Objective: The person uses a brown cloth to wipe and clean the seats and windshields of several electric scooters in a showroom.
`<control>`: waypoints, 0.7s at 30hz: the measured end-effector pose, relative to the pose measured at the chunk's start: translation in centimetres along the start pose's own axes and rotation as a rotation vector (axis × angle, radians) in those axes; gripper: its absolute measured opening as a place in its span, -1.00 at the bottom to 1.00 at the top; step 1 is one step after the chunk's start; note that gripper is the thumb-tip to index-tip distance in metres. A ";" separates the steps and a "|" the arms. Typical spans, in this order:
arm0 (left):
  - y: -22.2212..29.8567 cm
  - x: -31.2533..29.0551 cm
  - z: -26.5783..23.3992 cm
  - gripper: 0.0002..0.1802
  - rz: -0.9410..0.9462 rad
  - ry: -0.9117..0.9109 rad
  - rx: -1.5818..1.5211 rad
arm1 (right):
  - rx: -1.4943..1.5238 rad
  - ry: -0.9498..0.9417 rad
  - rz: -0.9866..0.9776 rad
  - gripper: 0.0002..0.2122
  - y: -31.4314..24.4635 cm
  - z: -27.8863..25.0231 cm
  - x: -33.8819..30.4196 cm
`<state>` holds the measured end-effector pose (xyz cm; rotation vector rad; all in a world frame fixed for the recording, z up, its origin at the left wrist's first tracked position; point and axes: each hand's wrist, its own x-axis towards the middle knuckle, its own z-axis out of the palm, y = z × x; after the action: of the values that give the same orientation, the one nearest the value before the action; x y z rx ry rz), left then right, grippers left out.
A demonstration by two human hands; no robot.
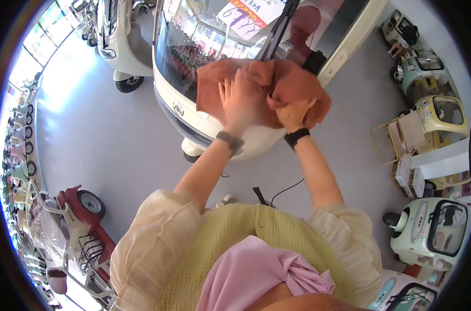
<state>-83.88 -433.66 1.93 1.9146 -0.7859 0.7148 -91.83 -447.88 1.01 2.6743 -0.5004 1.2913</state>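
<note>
A rust-brown cloth (pixel 209 85) lies bunched over the lower windshield (pixel 181 44) and front edge of a cream-coloured small enclosed vehicle (pixel 165 98). My left hand (pixel 236 102) rests on the cloth with its fingers stretched out; part of it is smeared by motion. To its right, my right hand (pixel 296 111) grips a fold of the same cloth, its fingers curled into the fabric. A black wiper arm (pixel 279 28) comes down to the cloth's upper edge from above. Dark bands circle both my wrists.
Behind the glass is a white price sheet (pixel 250 18). A cream scooter (pixel 119 44) stands at the upper left, a dark red three-wheeler (pixel 82 207) at the lower left. Several small vehicles line the right, among them a pale green one (pixel 419 233). A black cable (pixel 287 192) hangs near my body.
</note>
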 end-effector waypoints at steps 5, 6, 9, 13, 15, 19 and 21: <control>-2.6 -3.8 -1.0 -0.29 0.060 -0.044 0.053 | 0.125 -0.053 -0.025 -0.65 -0.9 1.8 -5.0; -3.0 -4.7 -1.3 -0.28 0.038 -0.073 0.028 | 0.148 -0.067 -0.064 -0.67 -1.0 2.1 -5.7; -3.9 -6.9 -2.5 -0.25 -0.066 -0.185 0.025 | 0.226 -0.106 -0.170 -0.71 -0.9 2.0 -7.3; -2.0 -5.7 -3.1 -0.25 -0.198 -0.208 -0.060 | 0.180 -0.074 -0.392 -0.78 0.4 0.6 -6.4; 0.2 -3.5 -3.3 -0.26 -0.101 -0.201 0.044 | 0.033 -0.308 -0.485 -0.83 1.8 -0.7 -4.4; 5.6 1.0 -2.5 -0.27 -0.136 -0.519 0.074 | -0.047 -0.177 -0.537 -0.81 5.5 -3.7 2.7; 7.4 3.7 -0.1 -0.29 0.201 -0.068 0.085 | 0.008 -0.045 -0.369 -0.73 7.2 -5.0 7.0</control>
<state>-87.26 -437.24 8.62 1.9623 -1.0155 0.8199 -93.95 -455.00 9.40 2.6394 -0.0001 1.1280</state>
